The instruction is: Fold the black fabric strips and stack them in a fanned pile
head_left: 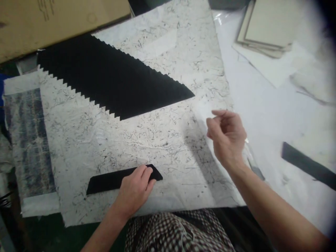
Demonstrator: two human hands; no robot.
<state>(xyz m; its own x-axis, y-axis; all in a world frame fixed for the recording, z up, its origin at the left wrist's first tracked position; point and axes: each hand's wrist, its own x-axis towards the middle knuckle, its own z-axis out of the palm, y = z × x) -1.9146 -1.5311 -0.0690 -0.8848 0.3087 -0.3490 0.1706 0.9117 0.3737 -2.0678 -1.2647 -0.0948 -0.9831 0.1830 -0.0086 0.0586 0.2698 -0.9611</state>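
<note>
My left hand [135, 190] rests with its fingers flat on a small black fabric strip [105, 181] near the front edge of a white marbled paper sheet [105, 140]. My right hand [227, 136] hovers above the sheet's right part, fingers curled in a loose pinch; whatever it holds is too small to make out. A large black fabric piece [110, 78] with zigzag-cut edges lies across the sheet further back, tapering to a point toward the right.
A cardboard box [52, 21] sits at the back left. Stacked grey boards [270, 28] lie at the back right on white paper. A dark strip [307, 166] lies at the right. My checked garment [178, 232] shows at the bottom.
</note>
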